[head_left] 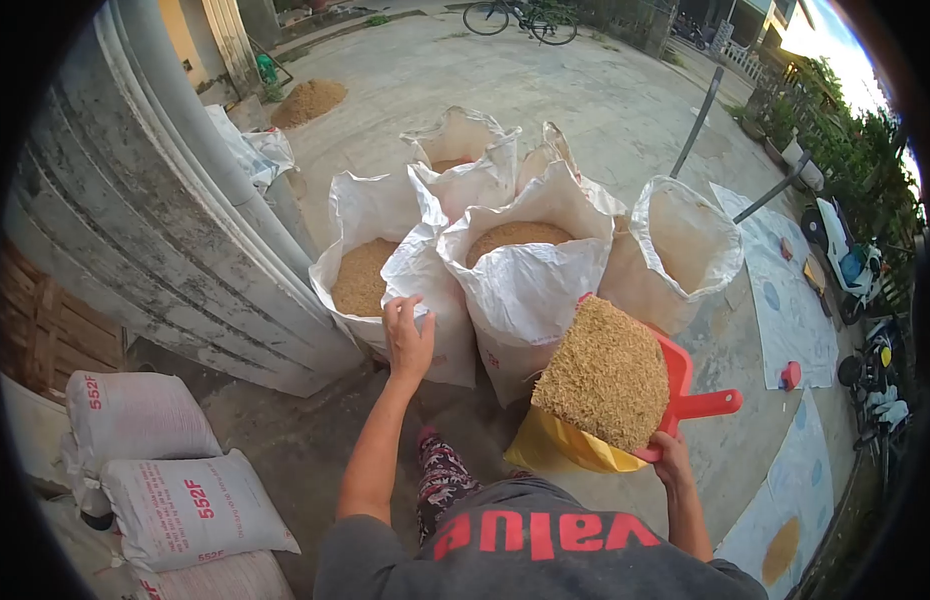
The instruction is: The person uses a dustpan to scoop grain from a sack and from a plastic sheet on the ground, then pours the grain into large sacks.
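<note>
Head view: a red dustpan (pixel 675 375), heaped with coarse tan husk (pixel 607 375), is held at its near edge by the right hand (pixel 671 460), above a yellow sack (pixel 550 445). The rim of an open white sack (pixel 440 325), partly filled, is pinched between the thumb and fingers of the left hand (pixel 409 338). Further open sacks (pixel 530 275) are grouped beside it, and printed "552F" bags (pixel 200 505) are stacked at lower left.

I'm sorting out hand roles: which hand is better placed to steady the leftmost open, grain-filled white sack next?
Probably the left hand: it is at that sack's front rim, while the right hand holds a heaped red plastic scoop.
</note>
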Available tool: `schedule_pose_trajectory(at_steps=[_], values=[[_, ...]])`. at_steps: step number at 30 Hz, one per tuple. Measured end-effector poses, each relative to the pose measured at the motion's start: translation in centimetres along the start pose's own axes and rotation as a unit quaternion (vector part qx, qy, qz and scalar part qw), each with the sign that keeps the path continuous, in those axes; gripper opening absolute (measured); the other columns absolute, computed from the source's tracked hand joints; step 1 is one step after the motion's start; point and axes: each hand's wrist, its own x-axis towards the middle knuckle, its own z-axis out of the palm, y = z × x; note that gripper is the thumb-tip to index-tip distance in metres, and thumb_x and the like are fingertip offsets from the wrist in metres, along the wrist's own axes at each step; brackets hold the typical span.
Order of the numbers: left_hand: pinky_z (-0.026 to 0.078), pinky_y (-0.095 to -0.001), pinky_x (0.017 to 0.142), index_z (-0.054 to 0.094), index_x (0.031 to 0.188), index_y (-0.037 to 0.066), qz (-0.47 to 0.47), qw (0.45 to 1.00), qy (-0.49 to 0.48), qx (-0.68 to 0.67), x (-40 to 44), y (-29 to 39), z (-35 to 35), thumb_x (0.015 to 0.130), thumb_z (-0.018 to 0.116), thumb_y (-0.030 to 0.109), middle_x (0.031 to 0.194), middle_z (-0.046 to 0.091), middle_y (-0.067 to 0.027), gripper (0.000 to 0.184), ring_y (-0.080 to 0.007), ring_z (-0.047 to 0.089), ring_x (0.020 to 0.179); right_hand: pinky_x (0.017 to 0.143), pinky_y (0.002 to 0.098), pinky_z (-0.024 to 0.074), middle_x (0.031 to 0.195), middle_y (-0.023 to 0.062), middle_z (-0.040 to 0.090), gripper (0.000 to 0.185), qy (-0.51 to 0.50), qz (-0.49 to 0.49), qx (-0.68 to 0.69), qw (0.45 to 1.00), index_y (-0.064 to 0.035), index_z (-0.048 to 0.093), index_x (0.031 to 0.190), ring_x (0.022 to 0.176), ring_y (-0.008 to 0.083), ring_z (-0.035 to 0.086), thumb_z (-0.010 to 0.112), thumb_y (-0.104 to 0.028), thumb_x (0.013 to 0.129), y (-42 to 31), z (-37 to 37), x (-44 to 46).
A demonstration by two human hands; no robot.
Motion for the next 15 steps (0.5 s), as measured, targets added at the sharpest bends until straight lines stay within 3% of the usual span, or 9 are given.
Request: schedule_pose_trajectory(at_steps=[1,2,4,5,6,9,11,15], values=[[0.036,-0.0385,0.084,0.047,0.110,0.002,0.048,0.992,0.083,0.078,1.4,-0.7,-1.1,0.072,0.063,0.028,0.106,0.047,-0.0152,0.048,-0.0293,0.047,0.094,0.073,0.0301,0.0480,0.097,0.0119,0.057,0.035,-0.018,-0.001,0.013,1.000,0.0056,0.047,0.105,0.083,0.0193,0.058,0.045,0.005,0.070,-0.9,2.0,0.5],[0.036,-0.0385,0.084,0.047,0.110,0.002,0.044,0.993,0.084,0.074,2.8,-1.4,-1.8,0.072,0.063,0.028,0.106,0.047,-0.0152,0.048,-0.0293,0.047,0.094,0.073,0.0301,0.0480,0.097,0.0119,0.057,0.035,-0.018,-0.002,0.007,1.000,0.0056,0.047,0.105,0.083,0.0193,0.058,0.045,0.005,0.070,-1.6,4.2,1.4],[0.028,-0.0452,0.087,0.041,0.114,0.002,-0.048,0.970,0.011,0.237,5.2,-2.4,-2.7,0.067,0.066,0.037,0.108,0.044,-0.0155,0.064,-0.0319,0.040,0.102,0.075,0.0302,0.0478,0.098,0.0116,0.055,0.036,-0.042,0.012,0.002,0.999,0.0050,0.046,0.106,0.084,0.0194,0.057,0.044,0.005,0.070,-2.9,8.2,3.1],[0.024,-0.0484,0.087,0.037,0.118,0.000,-0.099,0.964,-0.085,0.233,6.1,-3.6,-2.4,0.062,0.067,0.044,0.106,0.046,-0.0171,0.077,-0.0340,0.040,0.103,0.073,0.0300,0.0479,0.095,0.0111,0.055,0.034,-0.058,0.006,-0.006,0.998,0.0044,0.046,0.105,0.083,0.0192,0.057,0.045,0.005,0.070,-2.6,8.9,5.0],[0.025,-0.0478,0.088,0.036,0.120,0.002,-0.117,0.946,-0.150,0.263,6.8,-4.6,-1.9,0.062,0.068,0.042,0.104,0.050,-0.0160,0.077,-0.0333,0.042,0.103,0.070,0.0292,0.0479,0.092,0.0100,0.056,0.032,-0.049,-0.008,-0.010,0.999,0.0039,0.047,0.102,0.080,0.0178,0.057,0.045,0.005,0.070,-4.0,12.4,5.2],[0.029,-0.0462,0.086,0.039,0.120,0.009,-0.080,0.947,-0.220,0.221,7.1,-6.1,-0.8,0.068,0.064,0.032,0.099,0.053,-0.0137,0.062,-0.0314,0.049,0.096,0.068,0.0289,0.0477,0.091,0.0097,0.055,0.030,-0.069,-0.003,0.020,0.997,0.0038,0.048,0.101,0.080,0.0168,0.056,0.046,0.005,0.071,-6.1,18.8,8.2],[0.040,-0.0424,0.075,0.044,0.117,0.018,-0.002,0.954,-0.247,0.170,6.9,-5.5,-0.4,0.074,0.056,0.019,0.093,0.053,-0.0123,0.045,-0.0292,0.054,0.085,0.068,0.0286,0.0479,0.090,0.0092,0.055,0.029,-0.131,-0.004,-0.032,0.991,0.0036,0.048,0.101,0.078,0.0163,0.057,0.047,0.003,0.072,-5.8,20.5,12.4],[0.045,-0.0384,0.064,0.048,0.114,0.024,0.060,0.947,-0.276,0.156,6.5,-5.5,1.6,0.077,0.048,0.010,0.087,0.052,-0.0119,0.040,-0.0285,0.056,0.077,0.066,0.0279,0.0481,0.087,0.0081,0.055,0.027,-0.145,-0.013,-0.092,0.985,0.0034,0.048,0.099,0.074,0.0150,0.056,0.048,0.002,0.072,-8.6,28.7,15.4]])
